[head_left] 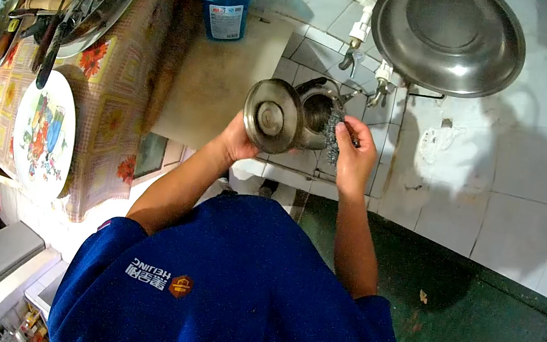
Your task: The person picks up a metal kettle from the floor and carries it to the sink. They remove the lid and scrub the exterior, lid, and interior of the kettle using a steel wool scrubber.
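A metal pot [318, 110] with a round opening and its metal lid [271, 116] are held over the tiled basin. My left hand [240, 140] grips them from below at the left, its fingers partly hidden behind the lid. The lid stands tilted beside the opening, its inner side facing me. In my right hand [354, 157] is a grey steel wool scrubber [332, 136], pinched between thumb and fingers at the right edge of the pot's opening.
Taps [353, 53] stick out behind the basin. A large metal bowl [448, 38] hangs at the upper right. A blue soap bottle [227, 10] stands on a pale board [232, 71]. Left, a cloth-covered table [114, 117] bears utensils and a patterned tray [44, 135].
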Action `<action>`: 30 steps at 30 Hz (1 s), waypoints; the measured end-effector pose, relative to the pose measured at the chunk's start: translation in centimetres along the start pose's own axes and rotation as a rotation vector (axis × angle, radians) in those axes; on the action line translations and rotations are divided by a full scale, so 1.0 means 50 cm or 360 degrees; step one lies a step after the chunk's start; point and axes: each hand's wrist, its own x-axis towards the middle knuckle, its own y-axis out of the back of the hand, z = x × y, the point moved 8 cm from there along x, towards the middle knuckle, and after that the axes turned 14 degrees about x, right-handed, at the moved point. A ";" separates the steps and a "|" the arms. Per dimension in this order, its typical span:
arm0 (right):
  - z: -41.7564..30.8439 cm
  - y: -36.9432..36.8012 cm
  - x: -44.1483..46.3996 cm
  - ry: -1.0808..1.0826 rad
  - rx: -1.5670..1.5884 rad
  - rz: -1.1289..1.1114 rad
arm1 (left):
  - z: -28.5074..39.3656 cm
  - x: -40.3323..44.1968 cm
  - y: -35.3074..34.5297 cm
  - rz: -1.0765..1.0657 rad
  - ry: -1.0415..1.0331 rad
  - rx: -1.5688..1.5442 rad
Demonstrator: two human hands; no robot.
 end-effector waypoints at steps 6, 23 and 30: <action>0.226 0.169 -0.016 -0.0478 -0.0169 0.0446 | 0.141 -0.031 0.223 0.1106 -0.0065 0.0857; 0.339 0.134 0.233 -0.0131 -0.0958 -0.0240 | 0.385 -0.228 0.380 0.2330 -0.0607 0.1990; 0.448 0.022 0.265 0.0336 -0.1443 -0.1021 | 0.204 -0.170 0.079 0.2185 -0.1550 0.3031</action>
